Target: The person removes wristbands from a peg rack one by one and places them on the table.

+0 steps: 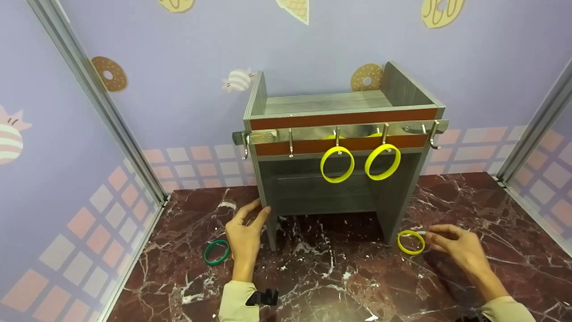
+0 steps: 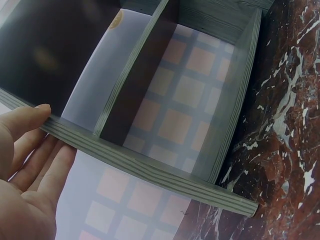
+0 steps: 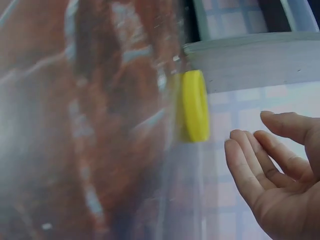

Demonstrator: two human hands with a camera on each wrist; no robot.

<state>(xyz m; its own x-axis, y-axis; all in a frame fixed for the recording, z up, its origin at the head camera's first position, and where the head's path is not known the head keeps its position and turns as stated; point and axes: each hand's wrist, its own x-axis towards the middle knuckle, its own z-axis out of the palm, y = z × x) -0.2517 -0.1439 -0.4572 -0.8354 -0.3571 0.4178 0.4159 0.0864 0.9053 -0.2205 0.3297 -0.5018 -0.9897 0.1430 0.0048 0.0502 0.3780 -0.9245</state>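
Note:
A grey wood-grain shelf [image 1: 404, 179] stands upright, with a metal hook rail [image 1: 308, 133] across its front. My left hand [image 1: 246, 230] grips the shelf's left side panel [image 2: 150, 167] by its front edge, thumb on one face and fingers on the other. Two yellow rings hang from middle hooks, the left ring [image 1: 322, 167] beside the right ring [image 1: 397, 166]. On the table, a third yellow ring [image 1: 399, 243] lies near the shelf's right foot. Close to its right is my right hand [image 1: 462, 248], fingers loosely bent and apart from the ring. A green ring [image 1: 207, 256] lies left of my left wrist.
The dark red marble-patterned tabletop [image 1: 321, 286] runs beneath everything. Behind the shelf rises a purple printed wall [image 1: 192, 89], and side walls close in the table at left and right. Bare hooks, such as the end hook [image 1: 432, 136], stick out at the rail's ends.

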